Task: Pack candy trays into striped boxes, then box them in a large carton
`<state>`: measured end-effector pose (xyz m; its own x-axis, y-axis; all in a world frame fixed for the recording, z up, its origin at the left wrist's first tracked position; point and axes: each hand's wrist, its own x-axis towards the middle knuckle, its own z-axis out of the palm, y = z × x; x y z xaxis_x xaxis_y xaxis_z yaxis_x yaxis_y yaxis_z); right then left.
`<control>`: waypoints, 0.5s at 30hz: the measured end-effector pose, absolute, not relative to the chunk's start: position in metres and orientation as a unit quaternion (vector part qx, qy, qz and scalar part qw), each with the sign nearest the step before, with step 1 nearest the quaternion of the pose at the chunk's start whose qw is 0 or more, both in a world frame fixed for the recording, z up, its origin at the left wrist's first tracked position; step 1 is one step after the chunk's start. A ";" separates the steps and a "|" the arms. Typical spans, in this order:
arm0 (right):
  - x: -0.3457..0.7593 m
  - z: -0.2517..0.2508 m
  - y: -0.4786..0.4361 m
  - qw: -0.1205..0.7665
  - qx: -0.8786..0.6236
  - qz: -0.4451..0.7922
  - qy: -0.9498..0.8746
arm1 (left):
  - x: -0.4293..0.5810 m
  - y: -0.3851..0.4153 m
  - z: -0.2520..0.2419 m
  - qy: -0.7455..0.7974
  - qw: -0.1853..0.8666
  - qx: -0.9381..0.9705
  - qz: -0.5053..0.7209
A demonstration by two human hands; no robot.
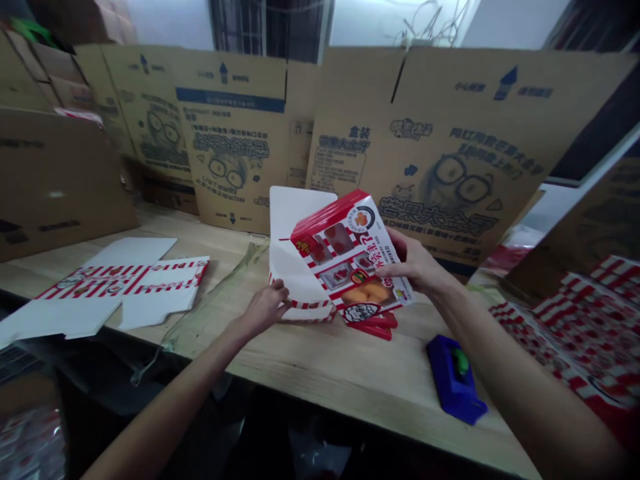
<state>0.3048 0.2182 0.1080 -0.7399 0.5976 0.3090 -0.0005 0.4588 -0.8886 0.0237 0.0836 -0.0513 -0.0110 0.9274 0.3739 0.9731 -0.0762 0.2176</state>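
Observation:
My right hand (420,261) grips a stack of red-and-white printed packets (353,257), its thumb across the printed face. The stack is tilted over an open white carton (299,207) with a red-striped edge, and its left corner overlaps the carton's opening. My left hand (265,308) has its fingers closed on the carton's near left edge. Under the stack, a few more red packets (377,325) lie on the wooden table (300,353). How far the stack reaches into the carton is hidden.
Flat carton blanks (155,293) lie at left on the table. A blue tape dispenser (453,380) with a green part stands near the front edge at right. Piles of red-striped packets (585,333) are at far right. Large cardboard boxes (450,147) line the back.

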 end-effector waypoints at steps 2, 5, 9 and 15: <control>0.272 0.109 0.226 0.319 -0.169 0.499 -0.788 | 0.019 0.078 -0.050 -0.676 0.064 -0.703 -0.212; 0.228 0.101 0.236 0.309 -0.142 0.530 -0.777 | 0.010 0.065 -0.049 -0.666 0.061 -0.709 -0.223; 0.189 0.077 0.249 0.285 -0.137 0.580 -0.751 | -0.004 0.049 -0.052 -0.651 0.038 -0.714 -0.255; 0.175 0.053 0.258 0.284 -0.148 0.611 -0.724 | -0.012 0.040 -0.054 -0.629 0.021 -0.714 -0.307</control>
<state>0.1747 0.2578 0.0532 -0.7949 0.5611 0.2309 -0.1335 0.2096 -0.9686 -0.0123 0.0395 -0.0540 0.0193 0.8856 0.4640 0.9111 -0.2067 0.3566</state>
